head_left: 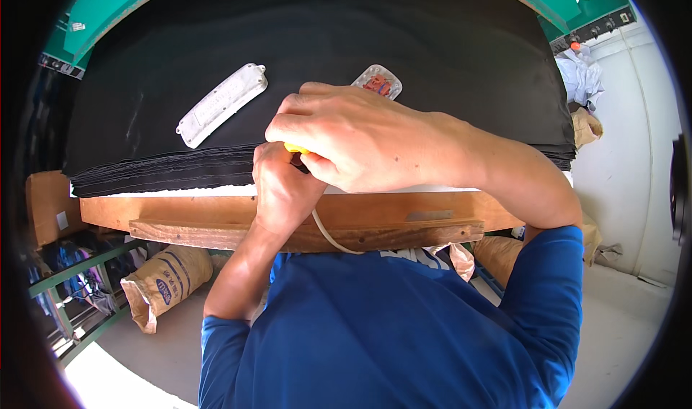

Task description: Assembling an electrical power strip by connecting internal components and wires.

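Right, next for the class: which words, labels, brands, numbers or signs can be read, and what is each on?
No text can be quoted with certainty.
Paper sack, lower left: blue printing, sideways, too small to read surely.
Long white case: faint raised marks, unreadable.
Cardboard box: small pale label, too small.
Green frame, upper left: small white sticker, too small.
Yellow handle in the right hand: no text visible.

I've got a wood-edged bench (187,209) on my feed, w/ a thick stack of blk sheets (432,34) covering the top, edges ragged at front. On the stack, L side, a long wht casing (222,106) lies diag.; well apart to its R, a wht shell (394,83) w/ red inside, partly hidden.
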The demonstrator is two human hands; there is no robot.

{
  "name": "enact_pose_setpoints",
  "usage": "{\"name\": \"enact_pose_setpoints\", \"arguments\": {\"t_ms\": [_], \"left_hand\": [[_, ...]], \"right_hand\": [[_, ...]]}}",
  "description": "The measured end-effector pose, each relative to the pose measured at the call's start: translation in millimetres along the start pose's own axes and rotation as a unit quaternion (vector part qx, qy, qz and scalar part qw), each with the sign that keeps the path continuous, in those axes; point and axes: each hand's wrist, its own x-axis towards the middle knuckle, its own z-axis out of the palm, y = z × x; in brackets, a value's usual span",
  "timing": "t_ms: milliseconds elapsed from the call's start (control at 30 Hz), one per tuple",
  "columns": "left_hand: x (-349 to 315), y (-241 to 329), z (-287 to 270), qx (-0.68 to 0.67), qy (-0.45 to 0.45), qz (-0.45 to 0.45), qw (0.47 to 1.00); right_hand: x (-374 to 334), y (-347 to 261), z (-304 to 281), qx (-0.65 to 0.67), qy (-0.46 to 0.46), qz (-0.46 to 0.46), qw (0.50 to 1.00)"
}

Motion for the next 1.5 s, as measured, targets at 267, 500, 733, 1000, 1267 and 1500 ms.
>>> {"name": "enact_pose_setpoints", "arguments": {"t_ms": [267, 500, 733, 1000, 1267, 1500], "left_hand": [[8, 9, -6, -0.016, -0.057, -0.053, 0.997], [6, 3, -3, -0.030, -0.046, -0.022, 0.998], [4, 7, -9, -0.048, -0.066, -0.110, 0.991], [10, 16, -13, -0.043, -0.068, -0.113, 0.990], [11, 37, -19, -0.020, -0.114, -0.010, 0.993], [-34, 51, 9, -0.003, -0.262, 0.127, 0.957]], "right_hand": [[-18, 4, -6, -0.009, -0.012, 0.046, 0.999], [-11, 8, 3, -0.002, -0.013, 0.007, 1.000], [0, 1, -2, -0.037, -0.031, 0.078, 0.996], [-4, -1, -4, -0.066, 0.018, 0.093, 0.993], [-32, -10, -23, 0.029, 0.008, 0.065, 0.997], [-118, -19, -47, 0.158, 0.097, 0.157, 0.970]]}}
